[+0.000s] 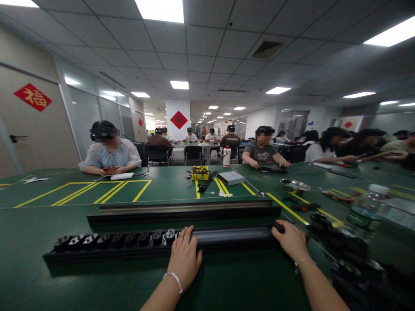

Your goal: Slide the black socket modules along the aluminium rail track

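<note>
A long black channel (106,255) lies across the green table in front of me. Several small black parts with pale metal tops, such as this one (89,239), stand in a row along its left half. A smooth dark rounded length (233,235) fills the right half. My left hand (185,255) lies over the channel at the end of the row, fingers across the top and thumb on the near side. At the right end, my right hand (293,242) is closed around a small black piece (279,227), partly hidden by the fingers.
Behind the channel lies another dark rail (184,211). To the right are a plastic bottle (365,214), a metal bowl (295,185) and a blurred heap of black parts (350,255). A yellow box (200,173) and grey box (231,178) stand farther back. People sit across the table.
</note>
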### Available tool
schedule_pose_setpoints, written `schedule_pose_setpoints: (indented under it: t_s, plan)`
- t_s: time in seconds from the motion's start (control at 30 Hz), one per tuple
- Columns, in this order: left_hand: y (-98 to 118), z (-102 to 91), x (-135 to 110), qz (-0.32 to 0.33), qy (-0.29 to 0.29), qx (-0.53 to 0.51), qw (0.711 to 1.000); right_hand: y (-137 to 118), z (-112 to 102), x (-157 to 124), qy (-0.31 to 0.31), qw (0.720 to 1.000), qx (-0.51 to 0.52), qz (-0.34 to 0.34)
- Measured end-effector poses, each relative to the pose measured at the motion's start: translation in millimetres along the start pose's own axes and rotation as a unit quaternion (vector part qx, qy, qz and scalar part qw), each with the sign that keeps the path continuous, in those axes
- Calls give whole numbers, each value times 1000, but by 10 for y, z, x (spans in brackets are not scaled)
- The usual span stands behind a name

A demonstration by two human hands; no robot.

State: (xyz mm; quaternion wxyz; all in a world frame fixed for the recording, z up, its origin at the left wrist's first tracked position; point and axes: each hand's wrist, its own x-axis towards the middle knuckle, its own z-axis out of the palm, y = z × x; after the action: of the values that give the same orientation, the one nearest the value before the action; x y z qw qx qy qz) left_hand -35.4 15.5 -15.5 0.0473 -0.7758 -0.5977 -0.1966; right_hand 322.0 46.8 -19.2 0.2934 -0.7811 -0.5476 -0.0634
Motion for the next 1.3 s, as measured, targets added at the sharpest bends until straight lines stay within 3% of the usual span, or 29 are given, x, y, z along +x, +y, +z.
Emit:
schedule_pose_setpoints:
  t_s: [0.37, 1.07, 1.3]
  plan:
    - [-21, 47, -11, 9, 23, -5, 1000, 41, 36, 14, 8, 1000, 6, -2]
    - [-17, 39, -1, 1, 14, -6, 1000, 49, 41, 17, 14, 1000, 15, 0]
    - [-20, 48, -6, 6, 18, -3, 1000, 33, -22, -5, -14, 1000, 12, 16]
